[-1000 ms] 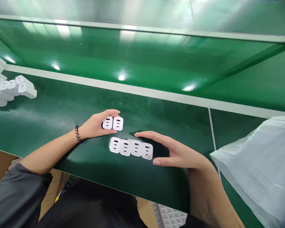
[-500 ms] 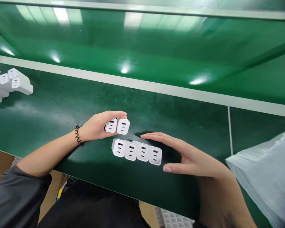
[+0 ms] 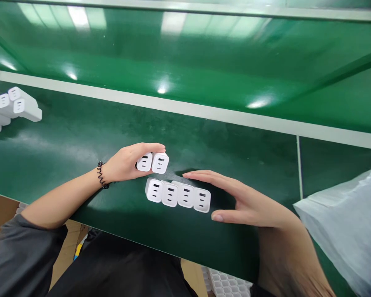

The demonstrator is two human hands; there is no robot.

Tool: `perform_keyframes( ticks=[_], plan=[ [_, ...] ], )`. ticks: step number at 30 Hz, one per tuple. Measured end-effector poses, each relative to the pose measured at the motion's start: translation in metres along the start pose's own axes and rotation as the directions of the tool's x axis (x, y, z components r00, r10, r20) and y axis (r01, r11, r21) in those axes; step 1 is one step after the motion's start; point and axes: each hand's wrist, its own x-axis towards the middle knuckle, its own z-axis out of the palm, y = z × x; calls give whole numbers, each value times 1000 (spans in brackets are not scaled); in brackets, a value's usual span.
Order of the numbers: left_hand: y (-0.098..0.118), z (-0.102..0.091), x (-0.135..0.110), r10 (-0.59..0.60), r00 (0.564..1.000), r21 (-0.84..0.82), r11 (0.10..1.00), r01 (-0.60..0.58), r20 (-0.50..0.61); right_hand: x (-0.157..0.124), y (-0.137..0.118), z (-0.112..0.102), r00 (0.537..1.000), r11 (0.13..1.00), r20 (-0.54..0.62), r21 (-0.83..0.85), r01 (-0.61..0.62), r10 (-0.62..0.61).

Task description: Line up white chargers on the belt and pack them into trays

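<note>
Two white charger housings (image 3: pixel 160 163) with slotted end faces sit side by side in my left hand (image 3: pixel 128 161), thumb over the top and fingers underneath. Just below them, a row of several more white charger housings (image 3: pixel 178 195) stands on the green table (image 3: pixel 117 123), their slotted ends facing me. To the right of that row is my right hand (image 3: pixel 238 198), open, with thumb and fingers spread apart around the row's right end. Nothing is in its grip, and a gap shows between the thumb and the last housing.
A pile of white housings (image 3: pixel 18 105) lies at the far left. At the right edge is a translucent white plastic bag (image 3: pixel 346 222). A white strip (image 3: pixel 185 108) runs along the table's back below a glossy green panel (image 3: pixel 185 57). White celled trays (image 3: pixel 228 284) show below the front edge.
Both hands and the housings keep almost the same places. The whole view has shifted very slightly; nothing has been taken hold of or let go.
</note>
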Motion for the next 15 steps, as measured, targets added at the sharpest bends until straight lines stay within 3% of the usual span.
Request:
perform_keyframes(
  ticks=[3,6,11,13,15],
  plan=[
    [-1,-9,2,-49,998,-23,999,49,31,0,-1,-1,1000,1000,2,5,2,-2],
    [0,-31,7,-137,972,-28,989,145,191,1,-3,-1,1000,1000,2,23,0,0],
    [12,-72,9,-255,823,52,963,266,508,3,-6,-3,1000,998,8,57,-11,10],
    [20,-76,7,-291,766,88,951,296,574,4,-7,-3,1000,998,7,65,-15,15],
    [29,-72,3,-341,735,119,933,339,585,5,-8,-3,1000,998,6,65,-18,18]
  ],
)
